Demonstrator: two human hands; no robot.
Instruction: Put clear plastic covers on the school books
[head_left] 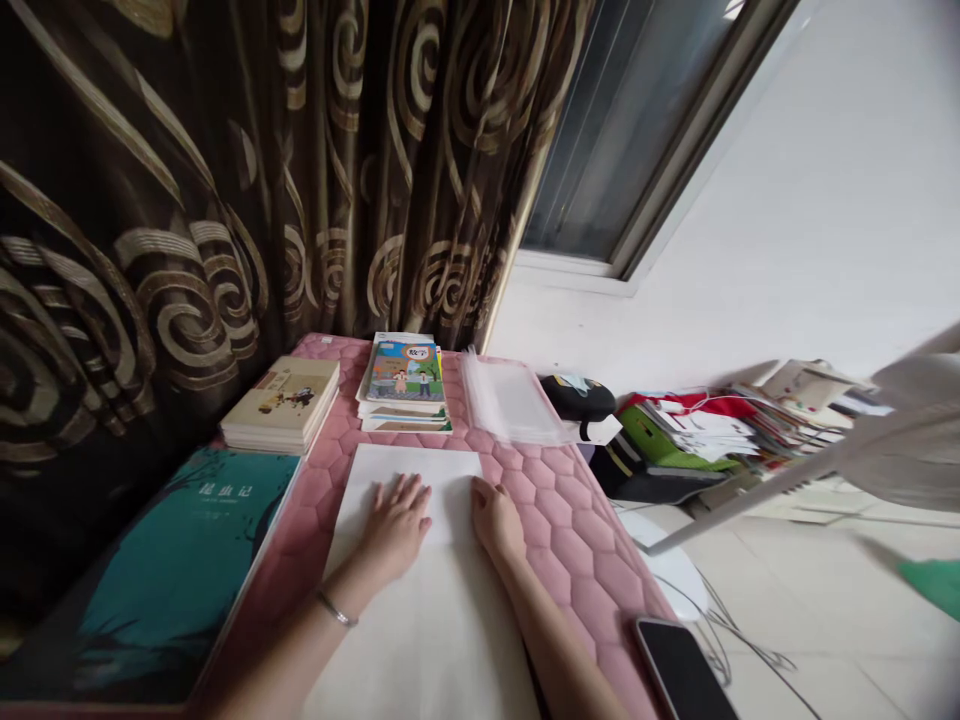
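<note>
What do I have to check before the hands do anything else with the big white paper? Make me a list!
1. Is the left hand flat on the white sheet? Ok.
2. Is the right hand resting on the sheet? Ok, near its right edge.
3. Are the right hand's fingers spread or curled? Cannot tell.
4. Is the sheet lying smooth on the pink table cover? Ok in the part that shows.
5. Is the teal book apart from the sheet? Ok, a pink strip shows between them.
6. Is the phone fully on the table? Cannot tell; it lies right at the edge.
</note>
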